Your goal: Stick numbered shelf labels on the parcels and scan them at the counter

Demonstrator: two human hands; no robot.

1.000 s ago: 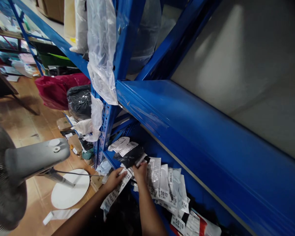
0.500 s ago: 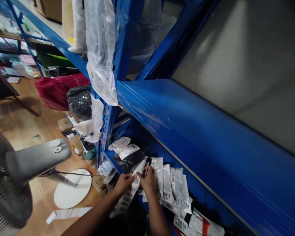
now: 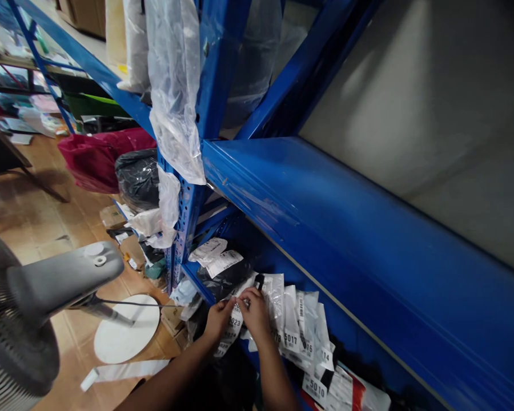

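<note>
My left hand (image 3: 220,321) is closed on a strip of printed number labels (image 3: 234,323), with 5023 readable on it. The strip hangs down past the fingers toward my body. Close beside it, my right hand (image 3: 255,311) is pinched at the upper part of the strip, fingertips almost meeting those of the left. What lies between the right fingertips is too small to make out. Just right of the hands, clear plastic packages (image 3: 291,319) lie overlapped in a row, bearing labels such as 5017 and 5010. Behind the hands sits a dark package (image 3: 227,279) under white labels.
A blue metal shelf beam (image 3: 325,211) runs above the packages, joined to an upright (image 3: 216,74) hung with plastic bags (image 3: 175,85). On the left stands a grey fan (image 3: 64,274) with a white round base (image 3: 126,331). A paper strip (image 3: 128,371) lies on the floor.
My left hand has shifted slightly right, and the fingertips of both hands have come closer together over the top of the strip. The strip's hanging part has moved a little.
</note>
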